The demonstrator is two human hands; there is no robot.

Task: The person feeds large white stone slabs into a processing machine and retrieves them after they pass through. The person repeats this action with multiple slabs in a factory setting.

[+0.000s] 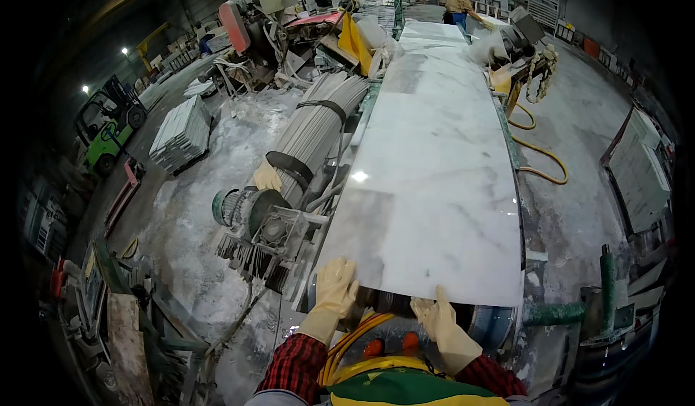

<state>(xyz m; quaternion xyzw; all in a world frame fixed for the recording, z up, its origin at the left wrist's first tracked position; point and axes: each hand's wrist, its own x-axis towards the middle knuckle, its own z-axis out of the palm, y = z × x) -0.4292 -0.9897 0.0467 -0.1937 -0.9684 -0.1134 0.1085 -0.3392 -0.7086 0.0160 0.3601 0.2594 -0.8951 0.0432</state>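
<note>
A long, glossy white stone slab (pixel 441 189) with grey veining lies on a roller conveyor (pixel 492 325) running away from me. My left hand (pixel 333 294), in a cream rubber glove, rests at the slab's near left corner with its fingers stretched forward. Further right, my right hand (pixel 440 323) wears a matching glove; its outstretched fingers meet the near edge, and the thumb points left. Neither hand is wrapped round anything that I can see. Below the slab's near edge, part of a dark roller shows.
Left of the conveyor stand a motor (pixel 253 214) and a strapped bundle of grey strips (pixel 318 131) with a loose glove (pixel 267 177). A co-worker (pixel 458 6) stands at the far end. A yellow hose (pixel 543 161) lies right; a green forklift (pixel 108 127) is parked far left.
</note>
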